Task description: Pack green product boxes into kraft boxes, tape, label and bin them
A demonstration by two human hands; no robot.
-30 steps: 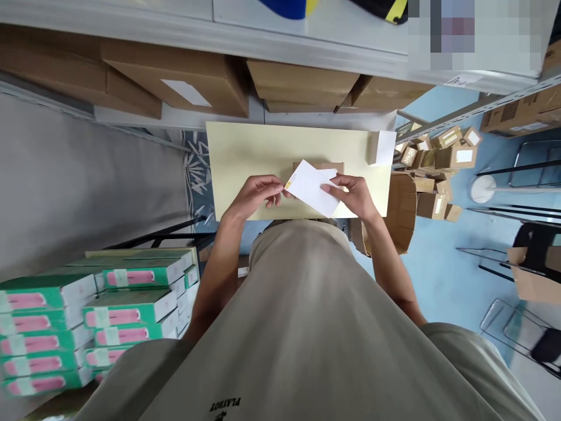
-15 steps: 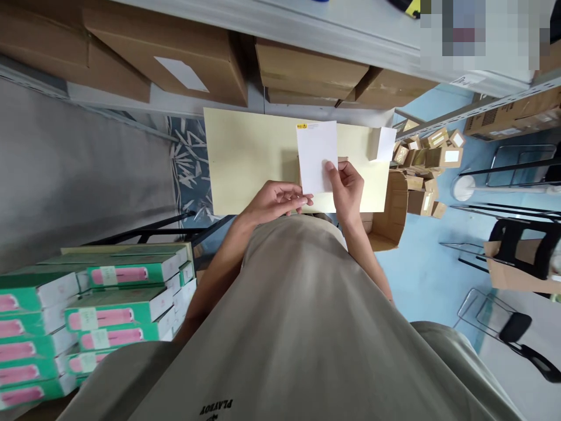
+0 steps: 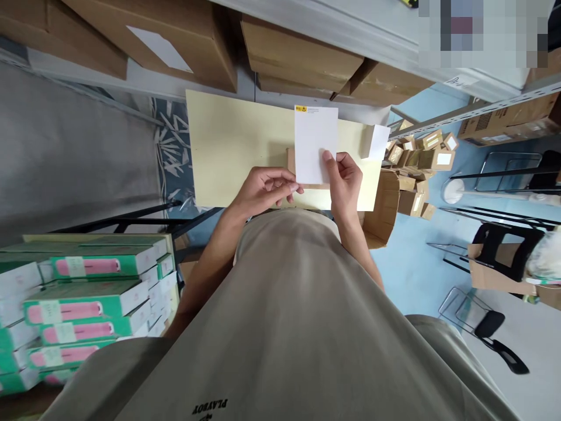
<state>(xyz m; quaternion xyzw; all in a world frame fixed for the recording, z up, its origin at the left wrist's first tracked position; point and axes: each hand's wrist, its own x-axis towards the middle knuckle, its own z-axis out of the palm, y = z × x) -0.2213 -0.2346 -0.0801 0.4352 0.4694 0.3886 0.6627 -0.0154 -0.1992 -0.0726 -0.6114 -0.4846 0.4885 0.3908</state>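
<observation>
A white label sheet (image 3: 313,140), with a small yellow logo and fine print at its top left, lies over a small brown cardboard box (image 3: 290,156). My right hand (image 3: 346,181) pinches the sheet's right side, thumb on top and fingers curled behind. Close by the lower left corner is my left hand (image 3: 267,188), its fingers loosely bent and a little apart, fingertips at the sheet's edge. Whether they touch the sheet or the box, I cannot tell. Both hands are above a pale yellow tabletop (image 3: 236,140). At its right end stands a white stack of labels (image 3: 377,142).
Large cartons (image 3: 302,55) sit on a shelf beyond the table. An open carton (image 3: 381,216) stands on the right, with small brown boxes (image 3: 433,159) on the floor past it. Green-and-pink boxes (image 3: 87,304) are stacked at the left. Folding chairs (image 3: 504,240) stand far right.
The sheet has straightened and now lies lined up over the brown box, more of which shows. My left hand has shifted slightly left of the sheet's corner. The whole view has moved a little.
</observation>
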